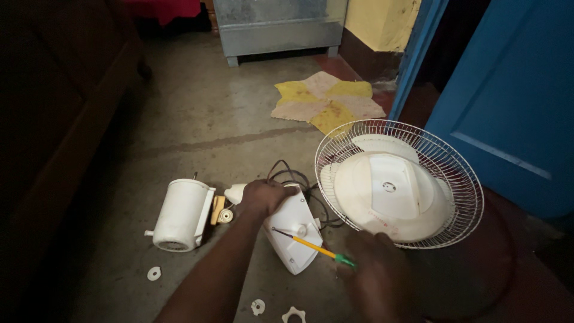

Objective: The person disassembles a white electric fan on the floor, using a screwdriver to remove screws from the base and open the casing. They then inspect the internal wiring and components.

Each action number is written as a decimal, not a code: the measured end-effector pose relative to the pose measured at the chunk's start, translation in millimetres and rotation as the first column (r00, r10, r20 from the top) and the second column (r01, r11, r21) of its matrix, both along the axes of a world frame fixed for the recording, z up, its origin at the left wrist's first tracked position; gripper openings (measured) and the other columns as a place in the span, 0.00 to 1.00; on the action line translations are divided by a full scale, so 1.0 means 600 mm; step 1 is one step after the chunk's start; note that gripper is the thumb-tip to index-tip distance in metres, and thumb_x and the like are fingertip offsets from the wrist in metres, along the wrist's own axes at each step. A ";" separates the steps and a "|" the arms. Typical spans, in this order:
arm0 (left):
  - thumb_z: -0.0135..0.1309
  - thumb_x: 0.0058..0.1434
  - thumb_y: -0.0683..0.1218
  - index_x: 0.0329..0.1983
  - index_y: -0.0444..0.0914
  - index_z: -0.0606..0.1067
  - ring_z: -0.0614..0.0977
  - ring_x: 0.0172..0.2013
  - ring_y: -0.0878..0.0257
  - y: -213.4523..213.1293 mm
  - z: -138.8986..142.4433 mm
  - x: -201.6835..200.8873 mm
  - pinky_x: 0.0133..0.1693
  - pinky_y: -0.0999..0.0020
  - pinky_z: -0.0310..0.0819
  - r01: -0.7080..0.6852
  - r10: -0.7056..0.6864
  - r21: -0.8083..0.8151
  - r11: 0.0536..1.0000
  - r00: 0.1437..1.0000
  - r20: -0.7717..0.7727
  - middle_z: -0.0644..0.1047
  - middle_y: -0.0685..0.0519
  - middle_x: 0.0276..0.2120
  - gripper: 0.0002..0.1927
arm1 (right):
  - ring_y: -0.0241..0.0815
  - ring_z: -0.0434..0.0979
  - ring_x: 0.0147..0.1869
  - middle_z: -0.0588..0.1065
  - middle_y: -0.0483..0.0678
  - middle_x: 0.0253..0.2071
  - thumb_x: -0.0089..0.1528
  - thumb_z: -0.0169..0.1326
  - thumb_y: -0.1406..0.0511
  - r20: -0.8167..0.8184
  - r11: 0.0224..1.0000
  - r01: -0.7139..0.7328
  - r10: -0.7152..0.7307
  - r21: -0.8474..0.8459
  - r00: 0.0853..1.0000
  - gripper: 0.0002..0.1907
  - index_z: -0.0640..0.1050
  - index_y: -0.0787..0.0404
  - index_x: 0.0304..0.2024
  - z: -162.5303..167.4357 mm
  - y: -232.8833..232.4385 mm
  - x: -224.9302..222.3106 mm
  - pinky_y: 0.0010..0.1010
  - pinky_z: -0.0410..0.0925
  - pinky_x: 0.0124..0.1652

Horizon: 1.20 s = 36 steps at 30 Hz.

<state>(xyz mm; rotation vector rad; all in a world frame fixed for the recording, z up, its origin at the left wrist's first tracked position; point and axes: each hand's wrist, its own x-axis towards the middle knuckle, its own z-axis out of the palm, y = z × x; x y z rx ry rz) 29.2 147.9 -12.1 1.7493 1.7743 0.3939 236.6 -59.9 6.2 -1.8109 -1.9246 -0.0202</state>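
My left hand (263, 197) presses down on the top end of a white fan body piece (294, 236) lying on the concrete floor. My right hand (373, 272), blurred at the lower right, grips a yellow screwdriver with a green handle (317, 248); its metal tip touches the white piece near a screw boss. Left of my left hand lies a white motor housing (180, 214) with a yellowish part (221, 210) beside it. A dark power cord (299, 179) curls behind the white piece.
A white wire fan guard with a round base (399, 182) inside rests on the floor at right. Small white plastic rings and nuts (154, 273) (258, 307) (293, 314) lie near me. A yellow and pink rag (326, 101), a grey metal cabinet (275, 27) and a blue door (514, 101) stand beyond.
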 end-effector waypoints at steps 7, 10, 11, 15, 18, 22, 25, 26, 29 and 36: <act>0.59 0.48 0.72 0.38 0.46 0.86 0.86 0.46 0.56 0.003 -0.003 0.003 0.53 0.63 0.76 0.005 -0.005 -0.015 1.000 1.000 0.004 0.86 0.51 0.42 0.29 | 0.56 0.81 0.46 0.80 0.51 0.38 0.57 0.65 0.52 0.027 0.850 0.178 -0.189 -0.495 0.982 0.22 0.77 0.54 0.47 -0.013 0.017 -0.001 0.47 0.72 0.48; 0.55 0.53 0.73 0.42 0.47 0.85 0.83 0.49 0.53 0.000 0.006 0.003 0.54 0.60 0.73 0.075 -0.075 0.001 0.997 0.994 -0.078 0.84 0.48 0.45 0.30 | 0.56 0.81 0.43 0.79 0.55 0.35 0.67 0.57 0.52 0.095 0.892 0.117 -0.084 -0.437 0.992 0.16 0.82 0.57 0.37 -0.023 0.021 0.008 0.47 0.72 0.46; 0.56 0.51 0.72 0.42 0.46 0.85 0.84 0.49 0.53 -0.002 0.009 0.002 0.54 0.60 0.74 0.038 -0.039 -0.024 0.999 0.998 -0.040 0.84 0.48 0.46 0.30 | 0.56 0.80 0.42 0.78 0.55 0.33 0.66 0.58 0.54 0.129 0.957 0.015 0.024 -0.291 0.991 0.13 0.82 0.56 0.37 -0.024 0.019 0.010 0.49 0.71 0.44; 0.58 0.50 0.72 0.43 0.45 0.85 0.84 0.50 0.53 -0.007 0.015 0.002 0.55 0.61 0.74 -0.008 0.007 -0.060 0.998 1.000 -0.015 0.84 0.48 0.46 0.31 | 0.61 0.79 0.39 0.79 0.57 0.35 0.48 0.66 0.57 -0.067 0.996 0.043 -0.038 0.073 0.997 0.20 0.82 0.60 0.38 -0.012 0.012 0.005 0.50 0.70 0.39; 0.56 0.51 0.72 0.42 0.47 0.85 0.84 0.49 0.54 -0.005 0.013 0.003 0.54 0.62 0.74 0.032 -0.033 -0.022 0.999 0.998 -0.051 0.84 0.49 0.45 0.30 | 0.61 0.79 0.38 0.78 0.58 0.36 0.47 0.66 0.56 -0.132 0.999 0.049 -0.047 0.017 0.990 0.23 0.82 0.59 0.42 0.007 0.009 0.001 0.48 0.71 0.37; 0.58 0.48 0.72 0.41 0.47 0.86 0.85 0.47 0.55 0.001 0.003 0.002 0.53 0.63 0.75 0.003 -0.003 -0.014 1.000 1.000 -0.028 0.85 0.49 0.43 0.30 | 0.56 0.81 0.40 0.79 0.54 0.35 0.49 0.68 0.50 -0.138 0.938 0.145 -0.196 -0.314 0.971 0.25 0.80 0.58 0.41 0.004 0.016 -0.001 0.46 0.73 0.41; 0.59 0.46 0.72 0.40 0.47 0.86 0.86 0.46 0.55 0.002 -0.002 0.001 0.53 0.64 0.76 -0.012 0.012 0.018 1.000 1.000 0.018 0.85 0.49 0.42 0.30 | 0.60 0.79 0.41 0.79 0.56 0.36 0.56 0.64 0.49 -0.045 0.947 0.103 -0.122 -0.303 0.991 0.20 0.82 0.56 0.40 -0.017 0.022 0.007 0.50 0.71 0.43; 0.59 0.46 0.72 0.40 0.47 0.86 0.86 0.46 0.55 0.002 -0.003 0.000 0.53 0.63 0.76 -0.015 0.015 0.008 1.000 0.999 0.029 0.85 0.49 0.42 0.30 | 0.59 0.80 0.42 0.79 0.56 0.35 0.61 0.60 0.51 -0.018 0.936 0.093 -0.105 -0.339 0.994 0.17 0.82 0.57 0.37 -0.024 0.024 0.009 0.50 0.71 0.45; 0.58 0.47 0.71 0.40 0.48 0.86 0.85 0.46 0.56 0.003 -0.004 0.001 0.52 0.63 0.76 0.004 -0.004 -0.005 1.000 1.000 0.027 0.85 0.51 0.42 0.29 | 0.60 0.78 0.42 0.78 0.57 0.34 0.64 0.59 0.52 -0.025 0.946 0.066 -0.079 -0.319 0.997 0.17 0.81 0.59 0.33 -0.034 0.022 0.012 0.52 0.70 0.44; 0.55 0.51 0.73 0.40 0.48 0.86 0.84 0.47 0.55 0.008 -0.011 0.001 0.52 0.61 0.75 0.068 -0.066 0.029 0.997 0.996 -0.064 0.85 0.50 0.42 0.29 | 0.64 0.76 0.41 0.77 0.56 0.35 0.45 0.65 0.64 -0.058 0.974 -0.120 0.133 0.191 0.989 0.17 0.77 0.61 0.36 -0.009 0.001 0.014 0.52 0.68 0.41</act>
